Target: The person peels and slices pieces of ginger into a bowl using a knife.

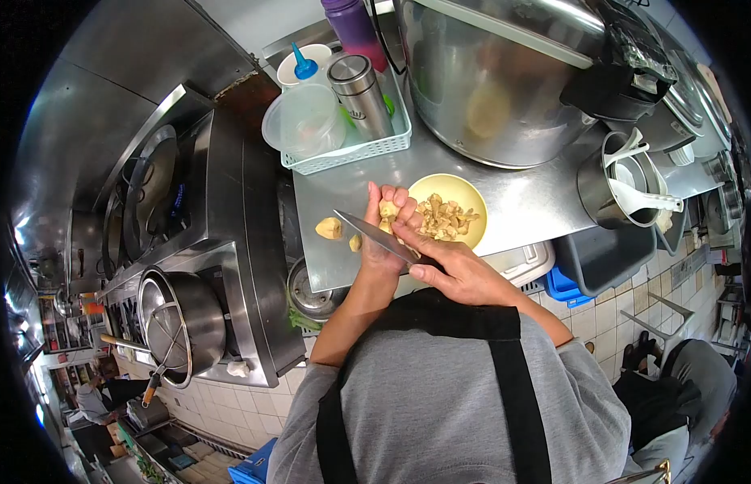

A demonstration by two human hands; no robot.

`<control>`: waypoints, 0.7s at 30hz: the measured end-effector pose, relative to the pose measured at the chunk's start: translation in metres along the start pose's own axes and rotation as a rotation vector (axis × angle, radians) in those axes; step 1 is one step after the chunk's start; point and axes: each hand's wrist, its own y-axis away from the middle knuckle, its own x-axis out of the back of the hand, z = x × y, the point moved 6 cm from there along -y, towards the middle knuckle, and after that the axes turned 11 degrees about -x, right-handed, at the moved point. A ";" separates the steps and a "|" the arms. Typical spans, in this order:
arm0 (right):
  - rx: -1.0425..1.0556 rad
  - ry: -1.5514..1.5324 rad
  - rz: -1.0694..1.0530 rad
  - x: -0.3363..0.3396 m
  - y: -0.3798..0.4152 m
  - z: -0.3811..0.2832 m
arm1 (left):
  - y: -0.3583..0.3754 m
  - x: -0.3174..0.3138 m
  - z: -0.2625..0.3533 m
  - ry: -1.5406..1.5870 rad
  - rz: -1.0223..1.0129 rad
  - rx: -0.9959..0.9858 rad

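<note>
In the head view, the left hand had a closed grip around a pale yellow ginger piece beside the yellow bowl near the table's front edge; the right hand gripped a knife, blade against it

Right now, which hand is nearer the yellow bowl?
Left. The left hand holds a pale food piece right beside the yellow bowl, fingers at its rim. The right hand, with the knife, sits just below it.

Commercial kitchen: steel counter, big pot, wok stn, tiled floor.
</note>
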 end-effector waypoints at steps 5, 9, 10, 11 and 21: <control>-0.036 -0.017 0.003 0.005 0.001 -0.003 | -0.002 -0.003 -0.001 -0.053 0.004 -0.037; -0.039 -0.024 0.012 0.006 -0.001 0.000 | -0.002 -0.001 -0.001 -0.045 0.024 -0.031; -0.043 -0.027 0.011 0.006 -0.002 0.000 | -0.002 0.000 -0.001 -0.044 0.030 -0.026; -0.047 -0.030 0.010 0.005 -0.003 0.000 | -0.001 0.001 -0.001 -0.043 0.036 -0.021; -0.126 -0.128 -0.081 0.003 -0.010 0.017 | 0.011 0.015 -0.003 -0.148 0.214 0.120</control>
